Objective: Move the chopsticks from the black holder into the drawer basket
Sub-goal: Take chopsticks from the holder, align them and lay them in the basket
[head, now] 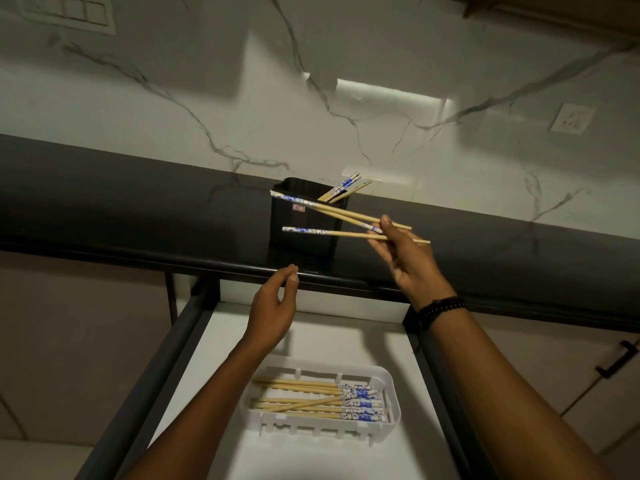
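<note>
Marble-veined wall backs a dark counter (138, 202) above an open drawer (311, 334). Near the counter's front edge stands the black holder (304, 226), a few chopsticks inside. A white basket (389, 393) on the drawer floor holds a flat row. Right hand (403, 258) pinches several pale, blue-patterned chopsticks (332, 216), splayed; one could slip out. Left hand (273, 306) hangs loosely cupped, empty.

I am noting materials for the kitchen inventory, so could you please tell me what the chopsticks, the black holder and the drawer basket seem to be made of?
Chopsticks: likely bamboo or wood, pale tan and matte, with blue-and-white patterned ends.
Black holder: probably plastic, with smooth dark walls and a small label.
Drawer basket: seemingly white moulded plastic, with slotted sides.
</note>
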